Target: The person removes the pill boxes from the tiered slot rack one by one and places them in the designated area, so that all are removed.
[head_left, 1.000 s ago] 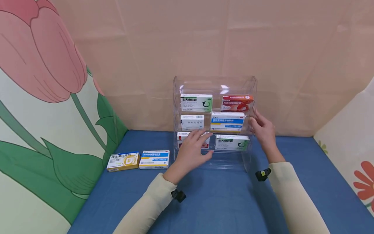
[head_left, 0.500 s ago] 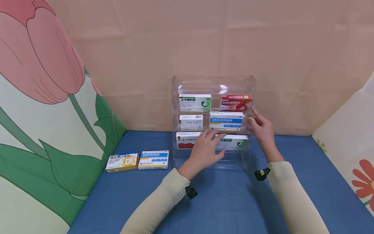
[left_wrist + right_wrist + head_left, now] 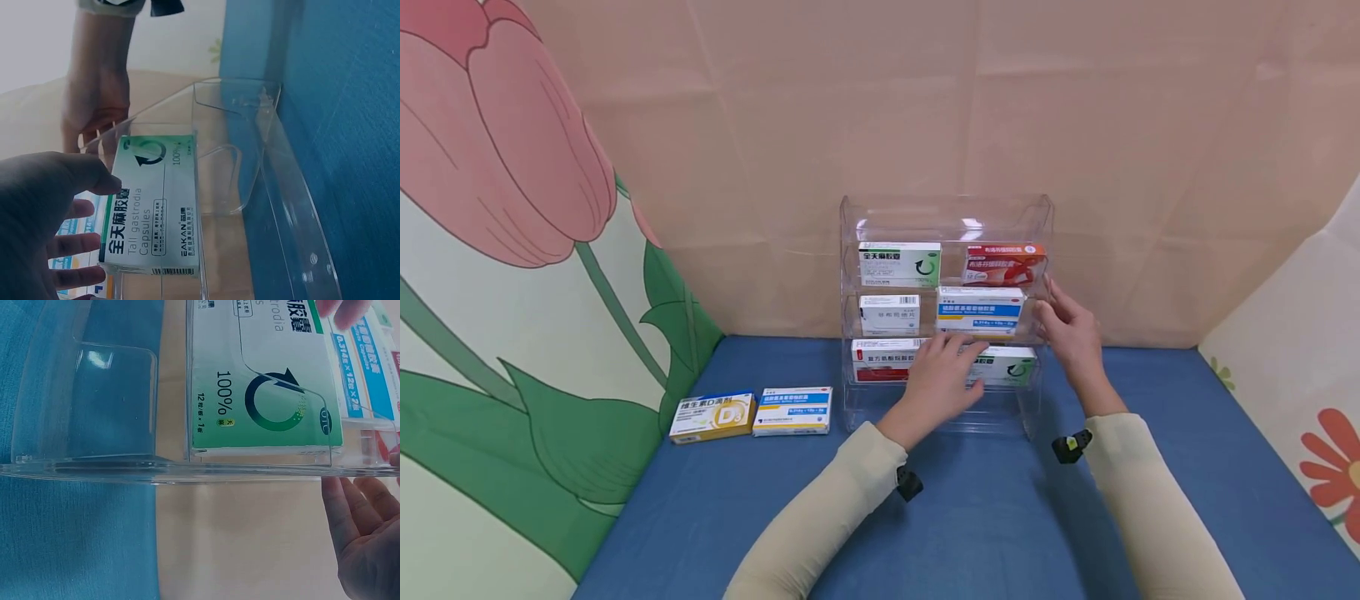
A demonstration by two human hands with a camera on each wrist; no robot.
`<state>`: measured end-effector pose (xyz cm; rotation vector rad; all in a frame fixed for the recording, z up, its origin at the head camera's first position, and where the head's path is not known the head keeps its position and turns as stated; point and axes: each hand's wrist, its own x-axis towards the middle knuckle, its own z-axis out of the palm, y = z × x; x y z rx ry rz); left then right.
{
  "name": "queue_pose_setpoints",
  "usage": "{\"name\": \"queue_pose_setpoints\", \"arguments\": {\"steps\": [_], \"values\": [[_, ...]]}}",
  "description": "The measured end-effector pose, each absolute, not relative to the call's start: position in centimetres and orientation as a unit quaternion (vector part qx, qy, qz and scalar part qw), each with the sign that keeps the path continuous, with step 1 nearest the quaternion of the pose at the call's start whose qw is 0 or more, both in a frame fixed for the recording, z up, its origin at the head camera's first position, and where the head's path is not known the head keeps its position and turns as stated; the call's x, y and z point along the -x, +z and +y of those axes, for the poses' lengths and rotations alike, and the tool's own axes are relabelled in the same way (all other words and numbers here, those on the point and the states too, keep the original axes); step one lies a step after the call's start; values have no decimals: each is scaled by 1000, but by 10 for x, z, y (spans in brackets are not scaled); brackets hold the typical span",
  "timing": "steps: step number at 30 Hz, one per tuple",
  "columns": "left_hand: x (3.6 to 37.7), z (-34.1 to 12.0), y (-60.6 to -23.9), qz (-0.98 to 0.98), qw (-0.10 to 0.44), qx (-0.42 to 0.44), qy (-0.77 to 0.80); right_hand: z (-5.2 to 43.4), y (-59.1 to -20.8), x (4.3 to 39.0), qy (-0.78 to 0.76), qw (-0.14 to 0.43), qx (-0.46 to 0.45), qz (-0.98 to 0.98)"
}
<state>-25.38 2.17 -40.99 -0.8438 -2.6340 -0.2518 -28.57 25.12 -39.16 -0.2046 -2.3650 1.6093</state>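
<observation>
A clear plastic rack with tiers stands on the table, medicine boxes on its shelves. My left hand reaches over the lowest filled tier, fingers spread. In the left wrist view its thumb lies at the edge of a white-and-green capsule box, and the other fingers extend along the box's top side. Partly behind this hand sits a red-and-white medicine box. My right hand holds the rack's right side panel, its fingers on the outer face.
On the middle tier are a small white box and a blue-and-white box. Above them are another green-and-white box and a red box. A yellow vitamin D box and a second blue-striped box lie left of the rack.
My left hand has moved right along the lowest filled tier, from in front of the red-and-white box to the white-and-green capsule box. My right hand has stayed at the rack's side.
</observation>
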Motion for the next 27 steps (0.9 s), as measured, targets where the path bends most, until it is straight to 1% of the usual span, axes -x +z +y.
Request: {"name": "queue_pose_setpoints", "arguments": {"steps": [13,20,27], "values": [[262,37,-411,-940,162,296,-56,250,-391,285,557,138,72,-815],[263,39,-408,-940,160,292,-72,250,-392,286,561,139,74,-813],[263,37,-402,-937,145,301,-102,251,-392,286,563,136,72,-812]]}}
